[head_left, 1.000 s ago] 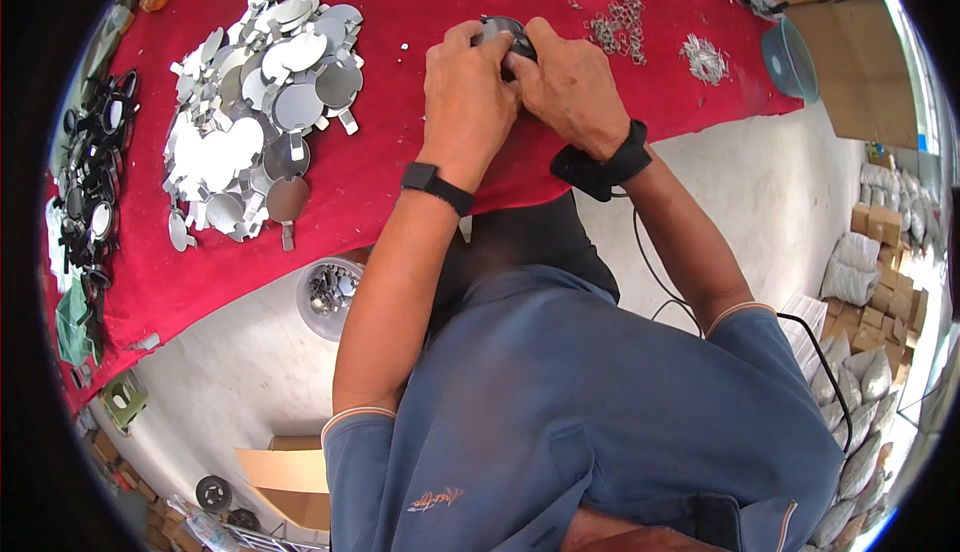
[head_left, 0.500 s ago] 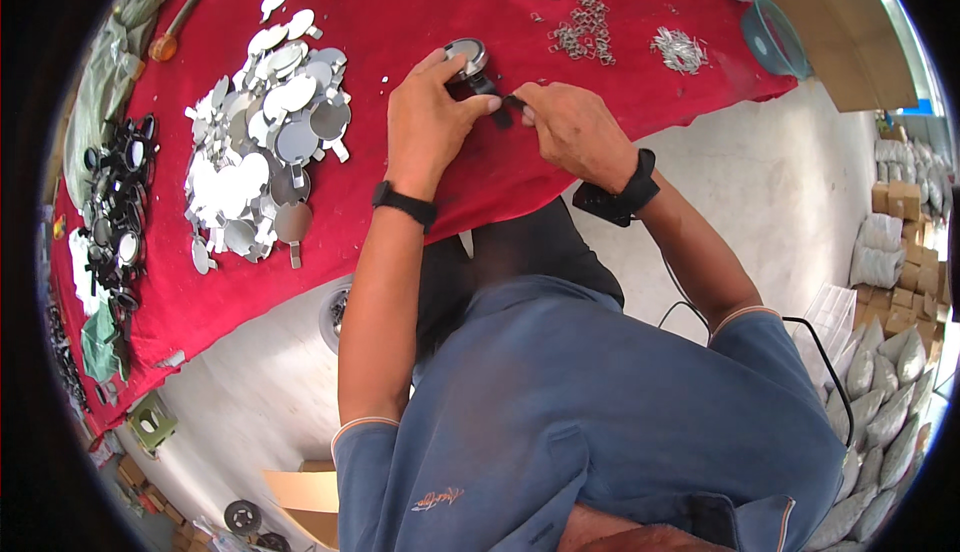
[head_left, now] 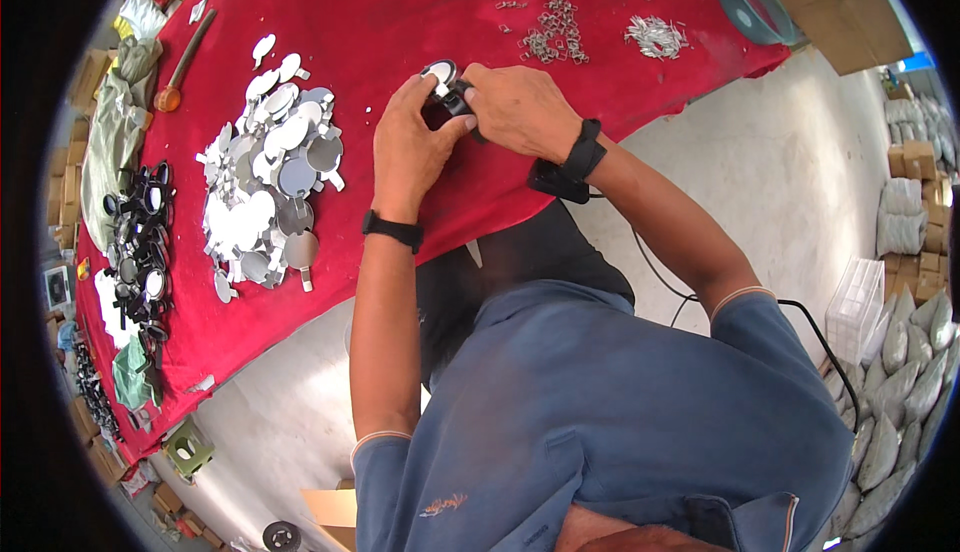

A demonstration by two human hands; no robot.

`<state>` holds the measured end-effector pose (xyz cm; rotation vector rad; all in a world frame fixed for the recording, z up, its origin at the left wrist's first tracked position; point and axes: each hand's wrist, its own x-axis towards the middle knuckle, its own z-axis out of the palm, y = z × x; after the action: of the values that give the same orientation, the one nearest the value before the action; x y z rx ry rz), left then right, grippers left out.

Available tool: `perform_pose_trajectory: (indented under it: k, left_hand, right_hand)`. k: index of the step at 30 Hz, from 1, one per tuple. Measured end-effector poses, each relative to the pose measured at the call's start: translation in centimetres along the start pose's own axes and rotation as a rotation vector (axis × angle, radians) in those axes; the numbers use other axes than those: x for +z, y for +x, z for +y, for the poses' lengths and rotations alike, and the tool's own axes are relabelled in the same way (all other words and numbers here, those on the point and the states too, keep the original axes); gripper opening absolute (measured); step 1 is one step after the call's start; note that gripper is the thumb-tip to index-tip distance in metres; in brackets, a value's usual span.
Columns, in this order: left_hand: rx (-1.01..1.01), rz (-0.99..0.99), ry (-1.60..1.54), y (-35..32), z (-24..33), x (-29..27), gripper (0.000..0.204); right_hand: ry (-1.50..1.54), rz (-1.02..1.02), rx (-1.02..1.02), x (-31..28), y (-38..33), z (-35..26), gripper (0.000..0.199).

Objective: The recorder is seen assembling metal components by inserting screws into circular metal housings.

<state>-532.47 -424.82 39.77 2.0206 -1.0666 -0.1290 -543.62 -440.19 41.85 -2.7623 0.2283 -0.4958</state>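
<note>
The left hand (head_left: 408, 147) is clamped on a mirror (head_left: 438, 74) above the red tabletop (head_left: 385, 12); the right hand (head_left: 522, 107), close beside it, grips its black stem (head_left: 457, 105). Discs (head_left: 298, 177) lie piled left of the hands, clips (head_left: 557, 28) and pins (head_left: 657, 39) beyond them, rightward.

I have one round black piece (head_left: 455, 102) pinched between my left hand (head_left: 408, 147) and right hand (head_left: 525, 110), over the red cloth (head_left: 385, 27). Its far end is a disc with a pale, shiny face turned upward, ringed by a dark rim, with a small bright patch at the edge nearer me. From there a black part runs toward me and to my right, where my fingers hide much of it; whether it touches the cloth I cannot tell.
</note>
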Motion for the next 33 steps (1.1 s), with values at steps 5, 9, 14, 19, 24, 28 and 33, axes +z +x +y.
perform_pose_trajectory:
  k: [5,9,14,19,24,28,33]
  left_hand:
    - [-0.031,0.028,0.126,0.0,0.3,1.2,0.057]
    - [-0.038,-0.024,0.094,0.2,0.5,0.9,0.053]
    - [-0.022,-0.013,0.101,0.6,0.0,1.3,0.051]
    - [0.046,0.032,0.143,0.4,0.3,0.9,0.047]
    - [0.01,-0.002,0.121,0.3,0.8,0.6,0.046]
    - [-0.01,-0.054,0.11,0.3,1.3,0.0,0.055]
    - [-0.02,-0.09,0.016,0.1,0.8,-0.8,0.068]
  right_hand:
    - [-0.045,-0.065,0.043,-0.1,0.5,-0.6,0.033]
    - [-0.112,-0.123,0.042,-0.6,2.3,-1.4,0.032]
    - [-0.093,-0.087,-0.051,0.4,3.0,0.1,0.028]
    - [-0.141,-0.105,-0.168,0.2,2.8,-0.2,0.027]
    - [-0.167,-0.138,-0.098,0.0,1.3,-1.5,0.015]
    - [-0.186,-0.114,-0.083,-0.2,-0.4,-1.1,0.014]
    - [-0.128,-0.216,-0.142,-2.8,-1.3,0.1,0.025]
